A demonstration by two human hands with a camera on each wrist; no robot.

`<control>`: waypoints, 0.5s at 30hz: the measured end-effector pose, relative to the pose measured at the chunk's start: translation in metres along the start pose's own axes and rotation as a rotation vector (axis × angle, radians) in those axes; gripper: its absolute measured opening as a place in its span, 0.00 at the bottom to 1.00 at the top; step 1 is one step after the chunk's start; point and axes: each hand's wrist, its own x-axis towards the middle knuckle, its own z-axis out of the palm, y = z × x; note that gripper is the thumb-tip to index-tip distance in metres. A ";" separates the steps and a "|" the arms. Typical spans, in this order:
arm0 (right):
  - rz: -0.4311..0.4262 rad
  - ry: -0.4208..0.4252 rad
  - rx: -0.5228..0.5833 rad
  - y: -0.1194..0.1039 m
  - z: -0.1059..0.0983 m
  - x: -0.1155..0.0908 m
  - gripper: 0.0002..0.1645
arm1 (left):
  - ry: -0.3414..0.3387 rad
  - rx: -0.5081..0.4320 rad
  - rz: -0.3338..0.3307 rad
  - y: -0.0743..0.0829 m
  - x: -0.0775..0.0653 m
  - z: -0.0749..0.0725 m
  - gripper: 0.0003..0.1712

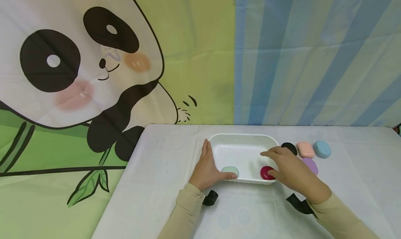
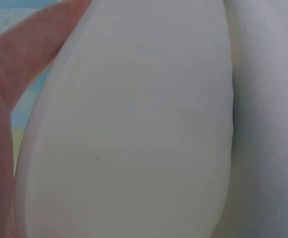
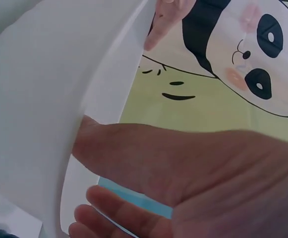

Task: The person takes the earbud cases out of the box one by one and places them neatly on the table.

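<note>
A white rectangular tray [image 1: 241, 138] with rounded corners rests on the table. My left hand [image 1: 208, 171] lies at its left end, fingers straight along the side and thumb stretched over the front rim. Below that thumb, in the tray's front left corner, lies a pale green rounded piece [image 1: 230, 170]. A glossy red round piece [image 1: 266, 172] sits at the front right inside the tray. My right hand [image 1: 291, 169] reaches over the right rim, its thumb at the red piece and its fingers spread away from it. The right wrist view shows that thumb [image 3: 119, 148] crossing the rim.
Right of the tray lie a black round piece [image 1: 289, 148], a pink rounded square piece [image 1: 305, 149], a light blue round piece [image 1: 322, 149] and a purple piece [image 1: 311, 165], partly behind my right hand. Behind the white-covered table [image 1: 169, 145] hangs a printed panda curtain [image 1: 188, 58].
</note>
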 end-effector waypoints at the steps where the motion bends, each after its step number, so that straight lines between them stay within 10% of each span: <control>1: -0.003 -0.014 -0.008 0.000 0.000 0.002 0.31 | 0.001 -0.001 0.001 0.000 0.000 0.000 0.89; 15: -0.024 -0.189 -0.069 -0.003 0.010 0.020 0.28 | -0.004 -0.005 0.004 0.000 -0.001 -0.001 0.90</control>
